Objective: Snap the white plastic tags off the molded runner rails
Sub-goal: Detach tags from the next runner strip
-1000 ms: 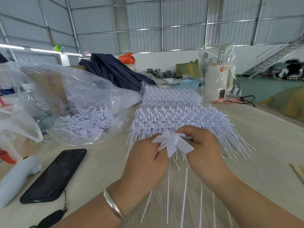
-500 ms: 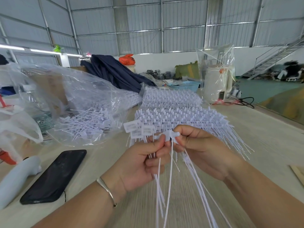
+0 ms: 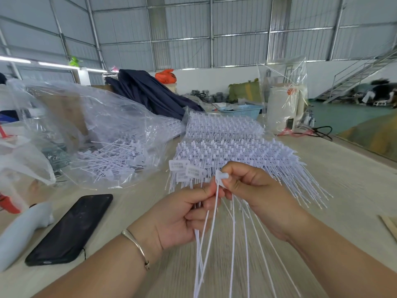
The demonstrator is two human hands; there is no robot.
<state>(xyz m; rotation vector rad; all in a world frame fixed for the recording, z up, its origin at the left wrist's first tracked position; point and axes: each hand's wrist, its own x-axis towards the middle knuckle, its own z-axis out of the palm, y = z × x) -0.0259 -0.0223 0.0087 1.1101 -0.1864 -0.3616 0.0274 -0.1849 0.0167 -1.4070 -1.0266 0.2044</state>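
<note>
Black phone [image 3: 71, 229] lies flat, screen up, on the pale wood-grain worktop [image 3: 343, 190], lower left. Just left of it, a pale blue-grey handle-shaped object [image 3: 19, 231], partly cut by the frame edge. Big crumpled clear plastic bag [image 3: 90, 130] behind the phone, mouth facing right. Dark navy cloth [image 3: 150, 93] heaped at the far end, an orange bag [image 3: 165, 75] behind it. Light blue basket [image 3: 242, 111] further right, then a white cylindrical appliance [image 3: 283, 108] wrapped in clear plastic, black cable [image 3: 322, 134] trailing beside it. Metal staircase [image 3: 361, 74] far right, corrugated grey wall [image 3: 214, 29] behind.
</note>
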